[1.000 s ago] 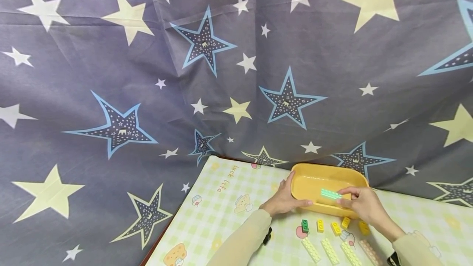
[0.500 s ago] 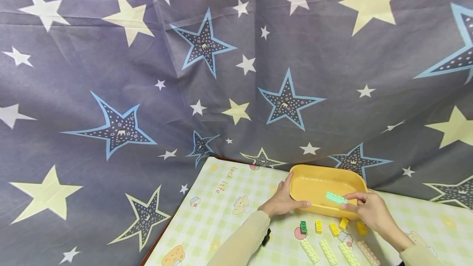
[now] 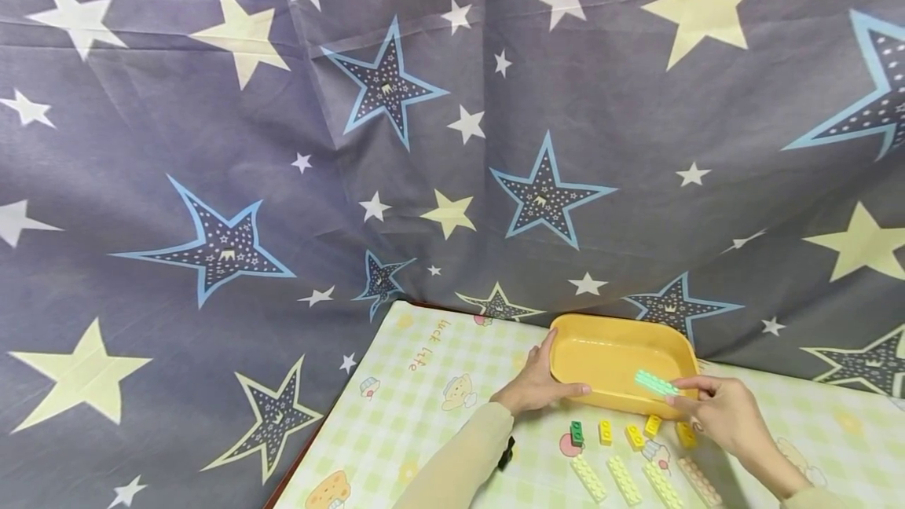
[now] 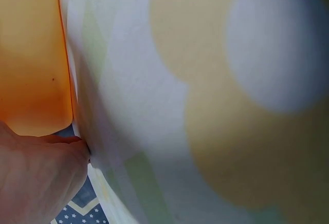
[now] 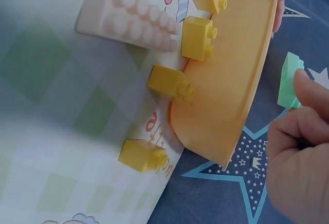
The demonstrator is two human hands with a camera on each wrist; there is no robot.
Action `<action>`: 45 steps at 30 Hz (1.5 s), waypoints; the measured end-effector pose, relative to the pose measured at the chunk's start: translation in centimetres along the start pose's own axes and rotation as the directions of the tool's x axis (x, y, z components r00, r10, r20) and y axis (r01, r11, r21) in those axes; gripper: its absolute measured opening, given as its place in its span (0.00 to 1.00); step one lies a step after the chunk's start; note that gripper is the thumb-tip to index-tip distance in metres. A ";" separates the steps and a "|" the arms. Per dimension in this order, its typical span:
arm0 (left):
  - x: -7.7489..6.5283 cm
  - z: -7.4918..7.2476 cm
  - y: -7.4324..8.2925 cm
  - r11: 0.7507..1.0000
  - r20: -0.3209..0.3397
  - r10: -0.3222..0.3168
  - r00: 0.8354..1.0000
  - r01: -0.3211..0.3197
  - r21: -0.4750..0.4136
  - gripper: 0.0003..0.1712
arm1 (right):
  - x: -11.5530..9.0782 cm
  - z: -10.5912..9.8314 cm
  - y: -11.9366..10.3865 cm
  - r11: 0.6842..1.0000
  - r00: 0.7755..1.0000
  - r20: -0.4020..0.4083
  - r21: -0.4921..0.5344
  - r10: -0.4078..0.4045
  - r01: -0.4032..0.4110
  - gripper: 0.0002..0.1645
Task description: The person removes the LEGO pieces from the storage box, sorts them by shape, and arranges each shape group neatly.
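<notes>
In the head view my left hand (image 3: 533,385) grips the left end of a yellow plastic tub (image 3: 601,399), its thumb on the front side and its fingers at the back left. My right hand (image 3: 728,415) pinches one end of a long mint-green building block (image 3: 654,382) between thumb and index finger. That block overlaps the right part of the tub's inside, studs showing. The right wrist view has the mint block (image 5: 290,80) beyond the tub's rim, partly behind the thumb. At the left edge of the left wrist view, my left hand (image 4: 41,178) lies against the orange-looking tub (image 4: 36,70).
Before the tub lie a small green block (image 3: 577,433) and several small yellow blocks (image 3: 634,437). Nearer stand long pale yellow-green blocks (image 3: 624,481) and a pale pink one (image 3: 700,482). A star-patterned curtain (image 3: 424,140) hangs behind the checked tablecloth (image 3: 424,383).
My right hand has carried the mint-green block rightward along the tub, from near its middle towards its right end. My left hand has kept its grip on the tub.
</notes>
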State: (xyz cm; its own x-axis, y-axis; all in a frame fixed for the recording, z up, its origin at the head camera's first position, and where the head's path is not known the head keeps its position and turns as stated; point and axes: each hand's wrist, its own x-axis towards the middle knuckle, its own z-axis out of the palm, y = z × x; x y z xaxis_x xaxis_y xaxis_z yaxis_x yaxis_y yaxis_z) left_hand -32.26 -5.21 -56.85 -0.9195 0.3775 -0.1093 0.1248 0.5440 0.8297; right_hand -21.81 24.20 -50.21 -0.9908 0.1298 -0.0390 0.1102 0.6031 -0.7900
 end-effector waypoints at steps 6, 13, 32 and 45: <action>-0.2 0.0 -0.2 1.000 -0.002 -0.021 1.000 0.021 -0.004 0.73 | -0.8 -0.6 0.5 0.999 0.999 0.016 0.006 0.033 -0.033 0.24; -0.3 -0.3 -0.1 1.000 -0.002 -0.007 1.000 0.007 0.001 0.73 | -1.5 -1.4 1.0 0.995 0.995 0.008 -0.012 0.096 -0.095 0.29; -0.5 -0.6 -0.2 1.000 -0.009 -0.010 1.000 0.010 0.007 0.73 | -3.5 -2.0 4.2 0.963 0.963 0.001 -0.028 0.269 -0.269 0.33; -0.5 -0.8 -0.2 1.000 -0.010 -0.011 1.000 0.011 -0.010 0.73 | -5.0 -1.3 7.5 0.922 0.920 -0.072 -0.019 0.384 -0.386 0.30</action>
State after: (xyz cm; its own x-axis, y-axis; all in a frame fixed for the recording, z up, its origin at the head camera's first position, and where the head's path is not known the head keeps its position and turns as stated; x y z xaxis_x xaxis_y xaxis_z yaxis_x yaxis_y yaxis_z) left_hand -32.13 -6.11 -56.53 -0.9245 0.3640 -0.1134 0.1106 0.5408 0.8338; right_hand -15.93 29.07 -55.15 -0.8640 0.4079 -0.2952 0.4857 0.5207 -0.7021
